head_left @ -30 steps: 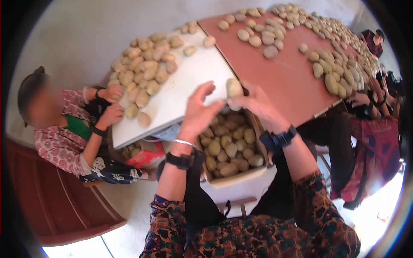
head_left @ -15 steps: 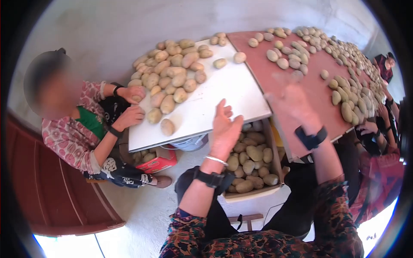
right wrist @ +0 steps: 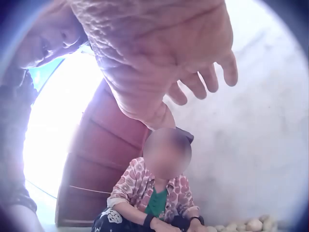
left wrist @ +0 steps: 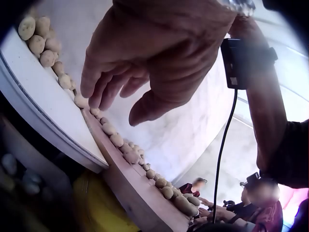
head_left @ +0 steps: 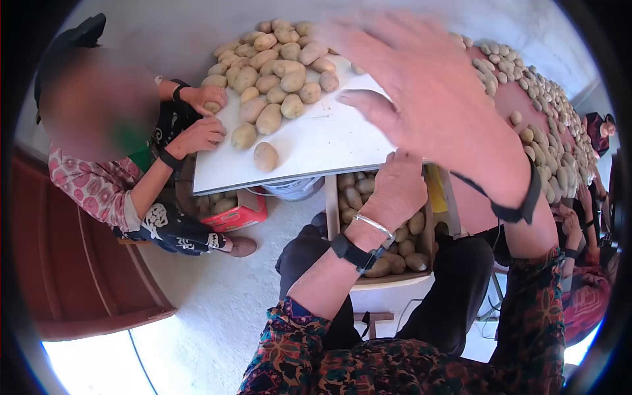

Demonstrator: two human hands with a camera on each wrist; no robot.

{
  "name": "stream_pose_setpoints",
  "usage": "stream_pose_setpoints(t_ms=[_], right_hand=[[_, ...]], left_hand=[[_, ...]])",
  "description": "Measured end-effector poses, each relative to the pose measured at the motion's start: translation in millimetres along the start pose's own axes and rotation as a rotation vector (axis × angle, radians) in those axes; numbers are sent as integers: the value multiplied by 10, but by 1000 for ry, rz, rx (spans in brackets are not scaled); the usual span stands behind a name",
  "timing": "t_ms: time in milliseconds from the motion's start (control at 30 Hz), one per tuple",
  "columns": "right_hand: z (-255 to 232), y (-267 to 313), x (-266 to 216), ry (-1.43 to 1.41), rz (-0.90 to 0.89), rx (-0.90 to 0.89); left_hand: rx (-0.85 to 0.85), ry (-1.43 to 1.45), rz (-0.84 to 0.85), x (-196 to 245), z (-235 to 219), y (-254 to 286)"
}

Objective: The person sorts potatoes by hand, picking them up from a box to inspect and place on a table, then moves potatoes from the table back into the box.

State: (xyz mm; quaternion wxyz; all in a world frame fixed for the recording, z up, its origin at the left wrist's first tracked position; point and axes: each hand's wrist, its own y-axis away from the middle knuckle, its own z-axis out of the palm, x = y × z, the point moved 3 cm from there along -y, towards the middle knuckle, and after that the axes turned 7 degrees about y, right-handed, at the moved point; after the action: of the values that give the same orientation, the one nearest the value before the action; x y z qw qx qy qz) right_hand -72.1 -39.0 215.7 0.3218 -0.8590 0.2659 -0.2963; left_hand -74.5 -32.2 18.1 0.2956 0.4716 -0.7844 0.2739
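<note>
My right hand [head_left: 428,99] is raised close to the head camera, over the corner of the white table [head_left: 329,141]. Its fingers are spread and the palm, bare in the right wrist view, holds nothing. My left hand [head_left: 399,191] hovers above the wooden box of potatoes [head_left: 416,262], beside the white table's front edge. In the left wrist view the left hand [left wrist: 159,58] has loosely bent fingers and nothing between them. A heap of potatoes [head_left: 283,69] lies on the white table, with a single potato [head_left: 266,157] near the front edge.
At the left sits a person [head_left: 99,178] whose hands rest at the potato heap. A red carton [head_left: 240,214] and a pale bucket [head_left: 293,189] stand under the white table. More potatoes [head_left: 556,161] cover the red table [head_left: 477,207] at right, with other people beyond.
The potato my right hand held a second ago is gone from it. That hand has risen toward the head camera, and the head view has turned. My left hand has shifted over the box.
</note>
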Motion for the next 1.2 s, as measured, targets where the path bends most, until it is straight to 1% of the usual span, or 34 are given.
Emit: stream_pose_setpoints(t_ms=[33, 67, 100, 133, 167, 200, 233, 267, 300, 367, 433, 467, 500, 533, 567, 600, 633, 667, 700, 733, 767, 800, 833, 867, 900, 933, 967, 1000, 1033, 1067, 1100, 1133, 1167, 1200], right_hand=[[137, 163, 115, 27, 0, -96], [305, 382, 236, 3, 66, -362], [428, 558, 357, -36, 186, -800], [527, 774, 512, -35, 175, -961], [627, 913, 619, -37, 163, -1121], [629, 848, 609, -38, 156, -1118], [595, 800, 619, 43, 230, -1160], [558, 768, 610, 121, 305, -1204], [529, 720, 565, 114, 304, -1207], [429, 388, 440, 10, 113, -829], [349, 68, 227, -83, 95, -779], [322, -85, 149, -129, 71, -865], [351, -199, 78, -131, 54, -844], [350, -304, 7, -189, 50, -706], [349, -360, -47, -253, 53, -578], [362, -411, -71, -262, 48, -574], [326, -518, -61, -268, 78, -427], [305, -616, -46, -274, 108, -276], [347, -653, 0, -272, 101, -258], [387, -639, 113, -226, 104, -192], [419, -591, 254, -159, 116, -146], [529, -513, 425, -78, 99, -132], [669, -380, 649, 6, 89, -133], [864, -252, 890, 128, 122, -308], [933, -50, 1138, 248, 164, -497], [700, 277, 1423, 296, 198, -560], [583, 493, 1663, 280, 157, -657], [797, 427, 1628, 204, 81, -721], [1063, 372, 1539, 142, 45, -698], [1095, 332, 1642, 361, 175, -618], [992, 380, 1765, 604, 319, -542], [1038, 382, 1807, 614, 248, -540], [1163, 415, 1848, 620, 253, -557], [1350, 475, 1874, 556, 302, -706]], left_hand=[[4, 9, 7, 45, -62, 44], [-93, 24, -16, 79, -94, 79], [-189, 35, -43, 85, -100, 113], [-157, 58, -3, 51, -45, 124], [-151, 56, -3, 51, -45, 117], [-61, 83, 66, 73, -80, 106], [29, 112, 130, 97, -106, 101], [43, 159, 155, 119, -104, 74], [41, 159, 148, 154, -72, 69], [-136, 470, 142, 240, 8, -24], [0, 540, 266, 339, 135, -17], [-28, 555, 263, 376, 229, -11], [-63, 585, 256, 407, 276, -11], [-54, 579, 255, 451, 205, -16], [-204, 701, 249, 534, 210, 17], [-352, 815, 243, 563, 213, 31], [-290, 831, 316, 498, 587, 28], [-244, 796, 318, 494, 749, 113], [-203, 762, 325, 472, 799, 139], [-303, 733, 297, 486, 751, 139], [-236, 698, 336, 436, 747, 145], [-184, 680, 385, 418, 773, 177], [-259, 601, 343, 452, 566, 110], [-172, 596, 387, 433, 501, 84], [-228, 504, 315, 431, 448, 27], [-84, 469, 369, 399, 436, 45], [-71, 423, 303, 402, 399, 51], [-6, 377, 299, 343, 349, 42], [50, 336, 290, 339, 358, 54], [-17, 319, 228, 332, 270, 2], [-31, 335, 254, 342, 267, -42], [-5, 309, 231, 328, 262, -44], [27, 279, 198, 297, 238, -42], [-18, 287, 162, 286, 183, -45]])
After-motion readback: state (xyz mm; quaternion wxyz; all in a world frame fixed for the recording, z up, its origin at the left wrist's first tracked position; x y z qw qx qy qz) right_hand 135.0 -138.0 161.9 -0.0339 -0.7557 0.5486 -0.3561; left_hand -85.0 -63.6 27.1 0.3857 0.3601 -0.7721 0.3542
